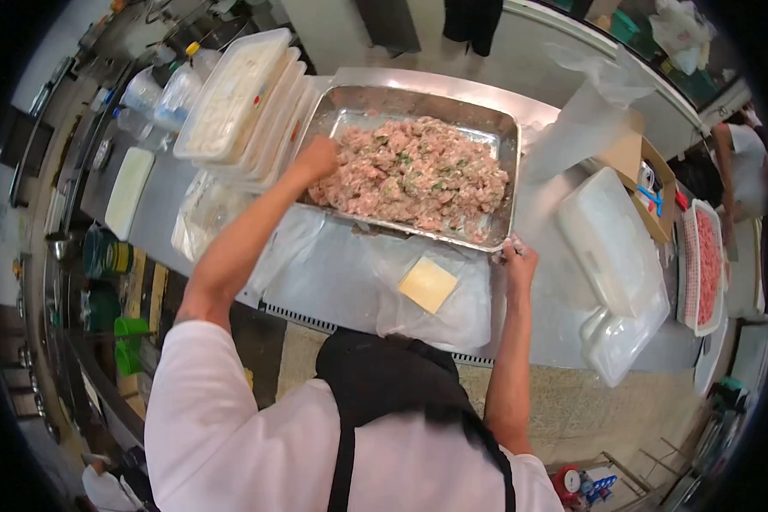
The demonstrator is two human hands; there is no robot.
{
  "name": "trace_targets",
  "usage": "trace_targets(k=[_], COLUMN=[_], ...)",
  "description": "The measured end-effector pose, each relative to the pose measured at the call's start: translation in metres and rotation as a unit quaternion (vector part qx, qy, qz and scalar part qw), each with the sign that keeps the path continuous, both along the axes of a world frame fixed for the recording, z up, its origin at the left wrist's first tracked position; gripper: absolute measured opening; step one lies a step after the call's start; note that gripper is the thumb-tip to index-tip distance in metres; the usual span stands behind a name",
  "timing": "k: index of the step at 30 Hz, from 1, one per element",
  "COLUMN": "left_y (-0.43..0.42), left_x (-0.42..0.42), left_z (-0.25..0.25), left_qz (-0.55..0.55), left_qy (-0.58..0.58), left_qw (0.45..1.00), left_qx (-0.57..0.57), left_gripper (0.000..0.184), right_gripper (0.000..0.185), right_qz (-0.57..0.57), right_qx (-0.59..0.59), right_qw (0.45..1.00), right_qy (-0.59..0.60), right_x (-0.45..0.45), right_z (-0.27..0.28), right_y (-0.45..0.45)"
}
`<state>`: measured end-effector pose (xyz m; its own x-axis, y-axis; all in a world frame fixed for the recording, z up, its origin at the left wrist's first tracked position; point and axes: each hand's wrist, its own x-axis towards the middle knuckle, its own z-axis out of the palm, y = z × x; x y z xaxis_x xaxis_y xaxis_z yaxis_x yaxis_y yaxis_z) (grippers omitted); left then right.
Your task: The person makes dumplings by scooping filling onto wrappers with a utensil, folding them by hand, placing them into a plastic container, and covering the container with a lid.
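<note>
A deep metal tray (518,141) holds a large mound of ground meat (418,171) mixed with green herb bits. My left hand (319,159) is closed at the tray's left side, against the meat's edge; what its fingers grip is hidden. At the near right corner, my right hand (519,254) has its fingers wrapped on the tray's rim, with whitish residue on them. On the counter in front of the tray, a square stack of pale yellow wrappers (428,285) rests on a clear plastic sheet (465,322).
Stacked lidded plastic containers (235,98) stand left of the tray, beside a white board (130,193). To the right are translucent lids (614,243), a plastic bag roll (580,111), a cardboard box (648,179) and a white basket (689,264) of ground meat. Another person (742,162) stands far right.
</note>
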<state>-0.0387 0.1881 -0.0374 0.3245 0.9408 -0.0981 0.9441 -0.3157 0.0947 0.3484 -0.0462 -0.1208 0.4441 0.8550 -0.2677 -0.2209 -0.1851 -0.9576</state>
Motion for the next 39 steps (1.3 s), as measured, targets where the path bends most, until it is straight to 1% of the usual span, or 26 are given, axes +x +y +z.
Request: trace_targets(k=[1, 2, 3, 5, 6, 8, 11, 12, 13, 14, 16, 20, 22, 23, 24, 25, 26, 28, 29, 31, 33, 34, 35, 37, 38, 39], left_y=[0.002, 0.005, 0.012, 0.035, 0.048, 0.069, 0.087, 0.102, 0.122, 0.134, 0.104, 0.112, 0.116, 0.116, 0.126, 0.120, 0.108, 0.050, 0.041, 0.039, 0.074, 0.080, 0.079, 0.076, 0.075, 0.061], left_x=[0.014, 0.014, 0.005, -0.019, -0.024, -0.025, 0.000, 0.009, 0.021, 0.031, 0.085, 0.171, 0.197, 0.210, 0.222, 0.235, 0.246, 0.264, 0.264, 0.254, 0.248, 0.253, 0.257, 0.264, 0.272, 0.280], left_z=[-0.005, -0.006, 0.005, 0.035, 0.036, 0.028, 0.018, 0.007, -0.010, -0.020, 0.029, 0.022, 0.028, 0.026, 0.008, 0.007, 0.002, 0.035, 0.051, 0.078, 0.091, 0.090, 0.082, 0.052, 0.042, 0.042], left_qz=[-0.055, -0.030, -0.034, -0.097, -0.099, -0.009, -0.002, -0.008, -0.030, -0.051, -0.130, -0.149, -0.226, -0.231, -0.299, -0.365, -0.371, -0.370, -0.375, -0.380, -0.384, -0.353, -0.354, -0.260, -0.325, -0.329], left_qy=[0.002, 0.001, 0.000, -0.016, -0.014, 0.026, 0.039, 0.035, 0.036, 0.039, 0.036, 0.074, 0.113, 0.115, 0.108, 0.101, 0.103, 0.159, 0.160, 0.122, 0.175, 0.208, 0.208, 0.156, 0.179, 0.179], left_qw=[0.998, 0.999, 0.999, 0.991, 0.991, 0.999, 0.999, 0.999, 0.998, 0.997, 0.990, 0.984, 0.965, 0.963, 0.945, 0.921, 0.918, 0.911, 0.909, 0.914, 0.900, 0.907, 0.906, 0.953, 0.927, 0.926], left_qx=[-0.017, -0.021, -0.024, -0.088, -0.089, 0.018, 0.035, 0.036, 0.045, 0.052, -0.045, -0.067, -0.074, -0.072, -0.080, -0.091, -0.092, -0.088, -0.088, -0.071, -0.112, -0.098, -0.099, -0.013, -0.044, -0.043], left_gripper=[0.024, 0.024, 0.024, 0.017, 0.017, 0.019, 0.020, 0.020, 0.021, 0.021, 0.023, 0.031, 0.029, 0.029, 0.027, 0.026, 0.026, 0.023, 0.023, 0.020, 0.021, 0.021, 0.021, 0.022, 0.023, 0.023], right_gripper=[0.036, 0.036, 0.035, 0.034, 0.034, 0.033, 0.032, 0.032, 0.032, 0.032, 0.032, 0.032, 0.032, 0.033, 0.026, 0.026, 0.024, 0.021, 0.021, 0.021, 0.023, 0.025, 0.027, 0.028, 0.029, 0.029], right_qz=[-0.003, -0.012, -0.007, 0.001, -0.004, -0.012, -0.019, -0.010, -0.002, -0.015, -0.017, -0.003, -0.008, -0.007, -0.015, -0.024, -0.020, -0.026, -0.032, -0.032, -0.039, -0.030, -0.019, -0.029, -0.042, -0.046], right_qx=[-0.001, -0.007, -0.004, 0.000, 0.005, 0.006, 0.007, -0.003, -0.014, -0.003, -0.004, 0.009, 0.004, 0.003, -0.004, -0.005, -0.008, 0.005, 0.005, 0.010, -0.002, -0.013, -0.023, -0.009, 0.005, 0.005], right_qw=[1.000, 1.000, 1.000, 1.000, 1.000, 1.000, 1.000, 1.000, 0.999, 0.999, 0.999, 0.998, 0.998, 0.998, 0.998, 0.998, 0.998, 0.998, 0.998, 0.999, 0.999, 0.998, 0.998, 0.998, 0.998, 0.998], right_qy=[0.004, 0.004, 0.001, 0.002, 0.008, 0.011, 0.014, -0.018, -0.049, -0.047, -0.043, -0.061, -0.064, -0.064, -0.065, -0.060, -0.052, -0.057, -0.056, -0.035, -0.034, -0.047, -0.062, -0.055, -0.046, -0.046], right_x=[0.000, 0.002, 0.003, 0.001, -0.001, -0.003, 0.000, 0.003, 0.007, -0.001, -0.001, 0.000, -0.001, -0.002, -0.003, -0.003, -0.002, 0.000, 0.000, -0.002, -0.003, -0.002, -0.002, -0.004, -0.006, -0.004], right_z=[-0.001, -0.003, -0.004, -0.004, -0.001, 0.000, -0.006, -0.013, -0.016, 0.000, -0.004, -0.004, 0.000, 0.002, 0.005, 0.001, -0.003, -0.010, -0.010, -0.007, -0.005, -0.004, -0.002, 0.003, 0.005, 0.006], right_y=[-0.002, -0.006, -0.005, 0.000, 0.000, -0.002, -0.001, 0.000, 0.001, 0.001, -0.001, 0.000, -0.001, 0.000, 0.000, -0.001, -0.001, 0.001, 0.000, 0.000, 0.000, 0.000, 0.000, 0.000, 0.000, 0.000])
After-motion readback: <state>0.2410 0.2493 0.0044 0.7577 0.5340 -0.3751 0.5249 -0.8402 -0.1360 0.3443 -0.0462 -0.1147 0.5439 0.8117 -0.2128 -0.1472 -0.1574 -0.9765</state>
